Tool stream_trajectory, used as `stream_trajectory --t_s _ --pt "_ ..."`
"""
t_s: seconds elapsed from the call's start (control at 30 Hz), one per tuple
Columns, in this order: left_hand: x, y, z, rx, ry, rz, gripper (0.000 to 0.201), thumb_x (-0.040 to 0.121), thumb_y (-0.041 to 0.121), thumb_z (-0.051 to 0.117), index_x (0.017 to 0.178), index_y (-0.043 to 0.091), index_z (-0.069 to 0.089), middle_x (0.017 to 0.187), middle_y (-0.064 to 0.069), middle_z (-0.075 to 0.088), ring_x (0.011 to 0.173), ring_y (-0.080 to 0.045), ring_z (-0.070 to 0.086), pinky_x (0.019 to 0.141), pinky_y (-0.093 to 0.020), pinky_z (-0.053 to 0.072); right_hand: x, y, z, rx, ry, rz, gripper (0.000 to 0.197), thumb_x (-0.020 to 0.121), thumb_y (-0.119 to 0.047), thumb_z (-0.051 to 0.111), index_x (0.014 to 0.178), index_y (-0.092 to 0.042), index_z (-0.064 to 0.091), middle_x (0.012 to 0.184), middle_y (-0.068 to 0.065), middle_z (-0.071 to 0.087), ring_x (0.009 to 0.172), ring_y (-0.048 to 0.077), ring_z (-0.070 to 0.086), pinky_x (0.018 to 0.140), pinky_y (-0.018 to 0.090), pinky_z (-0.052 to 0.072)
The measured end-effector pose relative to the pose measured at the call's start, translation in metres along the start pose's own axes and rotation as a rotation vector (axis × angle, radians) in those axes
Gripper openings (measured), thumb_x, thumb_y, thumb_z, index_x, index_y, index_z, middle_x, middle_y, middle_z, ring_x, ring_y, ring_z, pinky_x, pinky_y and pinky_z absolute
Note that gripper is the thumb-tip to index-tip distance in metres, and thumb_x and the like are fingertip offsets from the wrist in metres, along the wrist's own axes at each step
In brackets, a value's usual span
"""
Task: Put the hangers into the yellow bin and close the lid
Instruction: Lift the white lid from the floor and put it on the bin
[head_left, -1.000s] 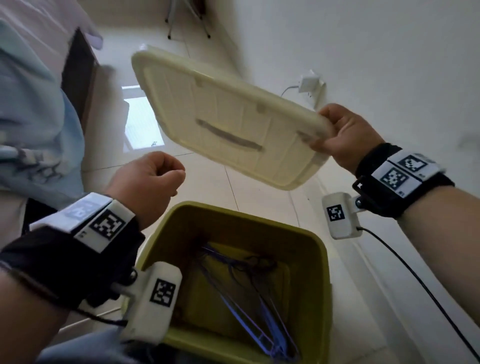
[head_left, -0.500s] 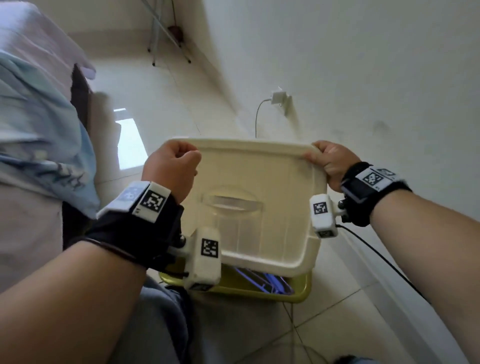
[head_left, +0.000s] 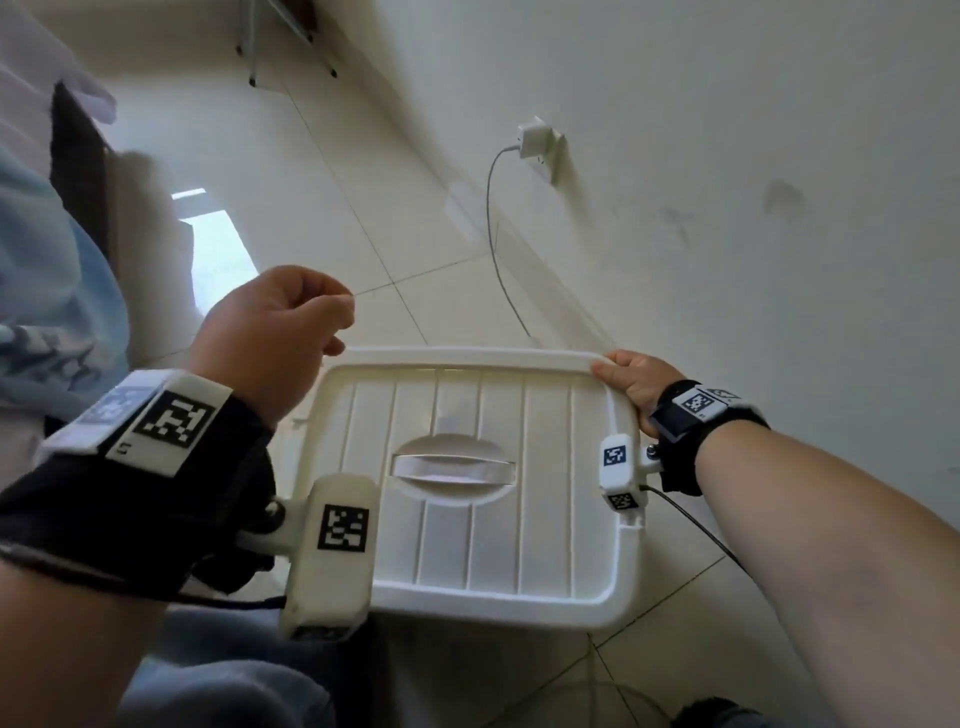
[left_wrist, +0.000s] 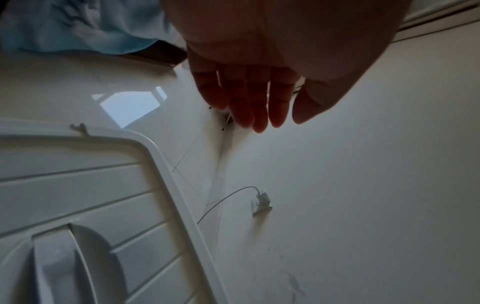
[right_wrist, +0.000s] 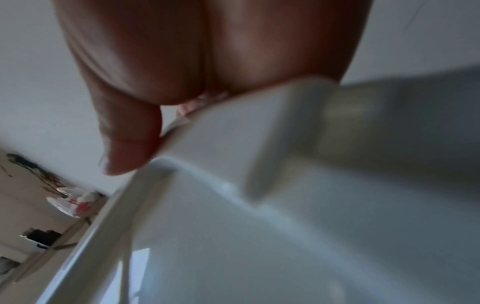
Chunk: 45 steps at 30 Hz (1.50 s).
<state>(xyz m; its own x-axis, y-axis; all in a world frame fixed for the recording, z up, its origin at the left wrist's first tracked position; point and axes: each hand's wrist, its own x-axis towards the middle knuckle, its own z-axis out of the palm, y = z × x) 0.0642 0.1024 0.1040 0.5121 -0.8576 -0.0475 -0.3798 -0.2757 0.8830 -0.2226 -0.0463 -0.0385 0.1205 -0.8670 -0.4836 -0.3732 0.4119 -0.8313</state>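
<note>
The white ribbed lid (head_left: 498, 493), its handle recess in the middle, lies flat and level and hides the yellow bin and the hangers under it. My right hand (head_left: 623, 376) grips the lid's far right corner; in the right wrist view the thumb (right_wrist: 127, 144) lies on the lid's rim (right_wrist: 197, 148). My left hand (head_left: 322, 327) hovers just above the lid's far left corner and holds nothing. In the left wrist view its fingers (left_wrist: 249, 102) hang nearly straight, apart from the lid (left_wrist: 78, 185).
A white wall runs along the right with a charger (head_left: 535, 140) plugged in and its cable trailing to the tiled floor. Light blue cloth (head_left: 47, 291) hangs at the left. Thin stand legs (head_left: 280, 47) are at the far end. My knees (head_left: 234, 680) are below the lid.
The lid has come down from a tilt to lie flat over the bin, hiding the bin and hangers. My left hand has come off the lid's left corner.
</note>
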Motion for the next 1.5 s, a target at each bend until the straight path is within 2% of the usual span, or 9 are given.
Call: stream_trajectory --t_s 0.07,0.13,0.23,0.53,0.9,1.07,1.17,1.3,1.5 --pt "0.006 -0.004 0.000 -0.014 -0.008 -0.028 0.007 0.076 0.031 0.056 0.076 0.028 0.062 0.085 0.002 0.069 0.078 -0.016 0.064 0.088 -0.045 0.052 0.008 0.008 0.006 -0.077 0.057 0.001 0.012 0.075 -0.033 0.072 0.080 -0.022 0.071 0.102 0.018 0.071 0.092 0.036 0.066 0.096 0.049 0.050" --pt "0.012 -0.009 0.001 -0.011 -0.009 -0.035 0.008 0.081 0.026 0.056 0.076 0.028 0.062 0.085 0.004 0.068 0.079 -0.017 0.064 0.087 -0.045 0.052 0.013 0.012 0.013 -0.210 0.113 0.009 0.019 0.084 -0.030 0.067 0.097 -0.017 0.070 0.100 0.010 0.068 0.089 0.025 0.060 0.088 0.030 0.047" --pt "0.015 -0.013 0.004 -0.017 -0.074 -0.061 0.011 0.084 0.023 0.055 0.078 0.029 0.062 0.086 0.004 0.068 0.080 -0.017 0.063 0.082 -0.040 0.052 0.025 0.020 0.020 -0.338 0.174 0.039 0.036 0.086 -0.025 0.064 0.119 -0.010 0.063 0.110 0.008 0.065 0.091 0.021 0.055 0.083 0.023 0.039" --pt "0.015 -0.014 0.009 -0.019 -0.119 -0.077 0.008 0.075 0.031 0.056 0.078 0.028 0.063 0.086 0.003 0.068 0.076 -0.014 0.063 0.071 -0.034 0.047 0.022 0.015 0.027 -0.414 0.120 0.107 0.062 0.083 -0.016 0.067 0.140 -0.018 0.041 0.145 0.011 0.044 0.126 0.028 0.050 0.103 0.034 0.039" --pt "0.003 0.009 0.039 0.026 -0.191 -0.043 0.012 0.070 0.036 0.053 0.073 0.029 0.062 0.083 0.000 0.070 0.080 -0.017 0.065 0.085 -0.045 0.053 -0.028 0.043 0.018 -0.524 0.136 0.365 0.065 0.084 -0.021 0.064 0.142 -0.010 0.035 0.140 0.014 0.049 0.123 0.032 0.052 0.101 0.036 0.044" --pt "-0.002 0.014 0.041 0.042 -0.195 -0.038 0.015 0.067 0.037 0.052 0.073 0.028 0.062 0.083 0.000 0.070 0.078 -0.017 0.065 0.085 -0.045 0.053 -0.045 0.071 0.024 -0.481 0.072 0.523 0.057 0.083 -0.040 0.060 0.124 -0.002 0.055 0.105 0.014 0.061 0.094 0.031 0.060 0.091 0.032 0.047" --pt "-0.004 0.015 0.042 0.051 -0.208 -0.045 0.017 0.065 0.037 0.050 0.074 0.027 0.062 0.085 -0.002 0.070 0.080 -0.018 0.065 0.086 -0.046 0.053 -0.051 0.085 0.027 -0.382 0.107 0.572 0.068 0.082 -0.055 0.055 0.129 -0.005 0.052 0.121 0.017 0.061 0.104 0.032 0.058 0.098 0.039 0.044" --pt "-0.005 0.016 0.041 0.062 -0.218 -0.046 0.019 0.066 0.038 0.050 0.075 0.027 0.063 0.086 -0.002 0.070 0.082 -0.018 0.066 0.086 -0.046 0.053 -0.053 0.084 0.029 -0.363 0.218 0.524 0.074 0.084 -0.046 0.059 0.140 -0.005 0.032 0.134 0.016 0.052 0.118 0.034 0.054 0.094 0.039 0.042" --pt "-0.005 0.018 0.042 0.054 -0.228 -0.042 0.019 0.066 0.038 0.050 0.076 0.028 0.063 0.086 -0.001 0.070 0.080 -0.016 0.066 0.086 -0.046 0.053 -0.051 0.077 0.034 -0.502 0.265 0.420 0.054 0.086 -0.030 0.057 0.127 -0.005 0.033 0.116 0.016 0.059 0.102 0.033 0.059 0.077 0.035 0.042"
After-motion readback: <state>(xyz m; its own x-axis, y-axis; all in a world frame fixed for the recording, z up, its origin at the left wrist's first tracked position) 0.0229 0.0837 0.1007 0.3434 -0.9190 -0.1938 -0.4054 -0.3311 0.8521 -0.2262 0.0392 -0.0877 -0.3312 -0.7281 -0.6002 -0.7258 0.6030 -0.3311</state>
